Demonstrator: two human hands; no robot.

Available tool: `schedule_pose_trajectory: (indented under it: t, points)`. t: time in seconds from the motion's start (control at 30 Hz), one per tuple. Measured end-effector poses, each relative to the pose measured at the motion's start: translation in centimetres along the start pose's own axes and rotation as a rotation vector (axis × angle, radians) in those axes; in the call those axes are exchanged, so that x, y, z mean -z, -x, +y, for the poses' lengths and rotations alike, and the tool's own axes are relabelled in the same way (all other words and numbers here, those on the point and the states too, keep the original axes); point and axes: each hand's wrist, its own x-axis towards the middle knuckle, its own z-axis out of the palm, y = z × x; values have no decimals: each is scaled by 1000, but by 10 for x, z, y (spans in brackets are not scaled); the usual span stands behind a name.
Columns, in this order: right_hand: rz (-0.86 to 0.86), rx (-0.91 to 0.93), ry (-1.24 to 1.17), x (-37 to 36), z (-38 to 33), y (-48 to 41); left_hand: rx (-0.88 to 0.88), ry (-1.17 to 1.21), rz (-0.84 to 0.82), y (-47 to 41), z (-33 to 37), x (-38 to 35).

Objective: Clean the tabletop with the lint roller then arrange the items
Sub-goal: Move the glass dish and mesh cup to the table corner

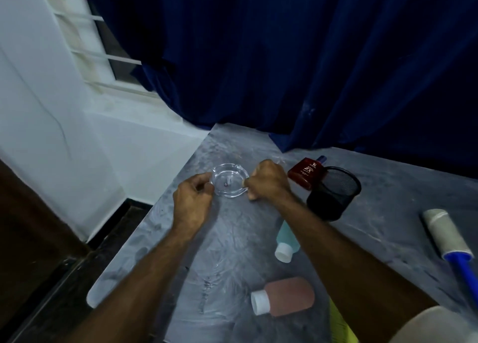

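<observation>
A clear glass ashtray (229, 180) sits near the far left corner of the grey tabletop (232, 239). My left hand (192, 200) grips its left rim and my right hand (269, 181) grips its right rim. A lint roller (446, 235) with a blue handle lies at the right edge, apart from both hands. A pink bottle (284, 296) and a blue-green bottle (285, 242), both white-capped, lie on their sides. A red perfume bottle (305, 173) lies beside a black mesh cup (333, 192), which is tipped on its side.
A dark blue curtain (310, 58) hangs behind the table and drapes onto its far edge. The table's left edge drops off to a white wall (77, 136) and dark floor. A yellow object (341, 324) shows under my right forearm.
</observation>
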Motion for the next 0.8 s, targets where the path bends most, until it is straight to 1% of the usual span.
schedule_pose_trajectory:
  t: [0.07,0.23,0.33,0.47,0.57,0.6,0.67,0.73,0.8]
  points:
    - [0,0,3,-3,5,-2,0,-14,-28,-1,-3,-1]
    - [-28,28,-3,-6,9,-6,39,4,-38,-7,-5,-4]
    - [-16,44,-2,-7,11,-7,47,12,-48,-8,-8,-5]
    - [-20,60,-32,-7,13,-5,117,101,-50,-9,-7,-4]
    - [-65,81,-16,2,8,7,146,154,-60,-10,-7,-4]
    - [-65,108,31,8,5,13,131,133,-56,-9,-6,-3]
    - [4,192,120,27,2,30,57,15,0,-5,-2,1]
    - [79,274,74,53,8,54,-47,-49,63,3,8,3]
    - [192,324,23,83,24,78,-151,-24,20,16,27,-5]
